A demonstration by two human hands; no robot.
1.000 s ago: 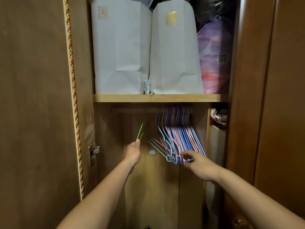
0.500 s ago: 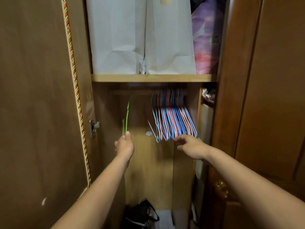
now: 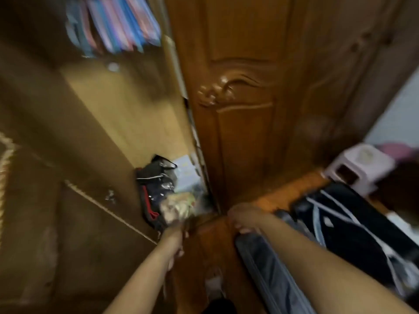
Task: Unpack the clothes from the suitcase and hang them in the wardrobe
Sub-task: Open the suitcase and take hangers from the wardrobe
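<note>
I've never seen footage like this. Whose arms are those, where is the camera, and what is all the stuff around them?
There is no machine here: a person wears a camera on the head, looking forward and down, so the two bare arms are the person's own. This one picture is blurred because the head is moving. The left hand and the right hand are low in the picture; the blur hides whether either holds anything. On the left is the open wardrobe, with a bunch of coloured hangers at the top and a black bag on its floor. In the middle is a carved wooden door. On the right lies the open suitcase, with dark clothes inside.
</note>
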